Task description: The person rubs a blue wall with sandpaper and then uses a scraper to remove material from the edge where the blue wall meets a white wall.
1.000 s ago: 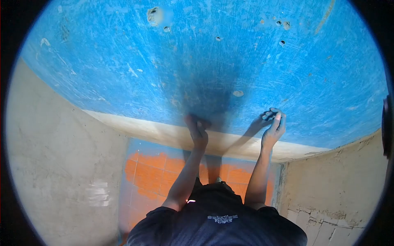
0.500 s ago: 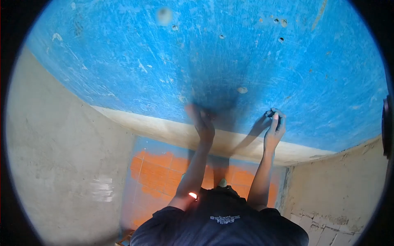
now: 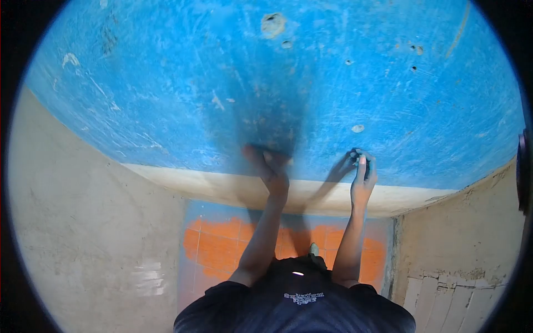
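Observation:
My left hand (image 3: 269,169) is against the lower part of the scuffed blue wall (image 3: 183,111), its fingers smeared by motion. A dark patch lies beside its fingers; whether it is a held item or shadow cannot be made out. Farther right, my right hand (image 3: 363,173) is raised close to the same wall, with fingers bent together and grey-blue at the tips. Anything between those fingertips is too small to name. Both hands are just above the pale band (image 3: 316,191) at the wall's base.
Plain grey-beige walls (image 3: 83,211) stand on the left and right (image 3: 461,233). Below is a tiled floor with orange paint (image 3: 219,236). Chipped holes (image 3: 273,25) mark the upper blue wall. A dark object (image 3: 523,172) sits at the right edge.
The view has shifted, so the wall marks appear farther right. My left hand has tilted slightly and its fingers reach farther left. My right hand keeps its bent-finger pose, slightly left in the picture.

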{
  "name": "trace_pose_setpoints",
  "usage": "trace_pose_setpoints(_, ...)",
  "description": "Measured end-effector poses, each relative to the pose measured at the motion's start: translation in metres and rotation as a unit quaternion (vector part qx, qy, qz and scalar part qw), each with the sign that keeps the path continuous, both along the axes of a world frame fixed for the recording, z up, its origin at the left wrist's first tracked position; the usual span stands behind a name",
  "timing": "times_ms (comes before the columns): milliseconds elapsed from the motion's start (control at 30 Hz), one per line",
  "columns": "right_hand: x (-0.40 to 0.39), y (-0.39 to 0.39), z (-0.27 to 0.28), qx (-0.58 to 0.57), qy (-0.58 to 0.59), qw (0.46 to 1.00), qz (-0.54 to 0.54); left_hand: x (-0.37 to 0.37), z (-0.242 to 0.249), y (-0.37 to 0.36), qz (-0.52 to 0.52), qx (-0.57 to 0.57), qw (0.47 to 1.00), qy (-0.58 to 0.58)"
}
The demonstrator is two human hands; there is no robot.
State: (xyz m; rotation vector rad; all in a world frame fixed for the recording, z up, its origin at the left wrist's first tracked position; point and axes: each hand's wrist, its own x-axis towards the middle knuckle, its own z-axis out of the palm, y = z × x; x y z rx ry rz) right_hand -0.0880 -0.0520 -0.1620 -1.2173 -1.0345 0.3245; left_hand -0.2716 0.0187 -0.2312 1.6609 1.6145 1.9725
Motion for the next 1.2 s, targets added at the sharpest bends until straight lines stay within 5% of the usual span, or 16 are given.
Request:
trace_pose_setpoints(100, -0.011, 0.004, 0.002, -0.002, -0.014, 1.000, 0.005, -0.003, 0.063, 0.002, -0.043, -0.008, 0.997, -0.065)
trace_pose_setpoints(167, -0.015, 0.005, 0.002, -0.009, -0.024, 1.000, 0.006, -0.021, 0.025, 0.006, -0.097, -0.015, 0.994, 0.052)
trace_pose_setpoints(267, -0.018, 0.008, 0.003, -0.017, -0.034, 0.999, 0.002, -0.020, -0.047, -0.001, -0.153, -0.021, 0.988, -0.015)
trace_pose_setpoints(400, -0.024, 0.011, 0.009, -0.017, -0.040, 0.999, 0.007, -0.012, -0.052, -0.001, -0.054, -0.018, 0.998, -0.035)
trace_pose_setpoints(500, -0.025, 0.010, 0.008, -0.030, -0.044, 0.999, 0.010, -0.015, 0.042, 0.002, -0.040, 0.016, 0.997, -0.061)
trace_pose_setpoints(600, -0.025, 0.013, 0.005, -0.019, -0.039, 0.999, 0.016, -0.017, 0.078, 0.008, -0.051, 0.037, 0.997, -0.043)
trace_pose_setpoints(667, -0.023, 0.012, 0.002, -0.016, -0.037, 0.999, 0.024, -0.036, 0.035, 0.014, -0.146, -0.046, 0.987, 0.049)
trace_pose_setpoints(767, -0.020, 0.012, 0.004, -0.021, -0.036, 0.999, 0.027, -0.018, -0.043, 0.006, -0.128, -0.039, 0.991, -0.018)
trace_pose_setpoints(867, -0.021, 0.012, 0.005, -0.027, -0.040, 0.999, 0.022, -0.006, -0.054, -0.004, -0.094, -0.011, 0.993, -0.075)
trace_pose_setpoints(1100, -0.023, 0.014, 0.000, -0.024, -0.004, 0.999, 0.030, -0.012, 0.077, 0.006, -0.033, 0.051, 0.998, -0.018)
trace_pose_setpoints(1200, -0.024, 0.012, -0.002, -0.020, 0.001, 0.999, 0.038, -0.018, 0.048, 0.007, -0.032, 0.060, 0.997, 0.022)
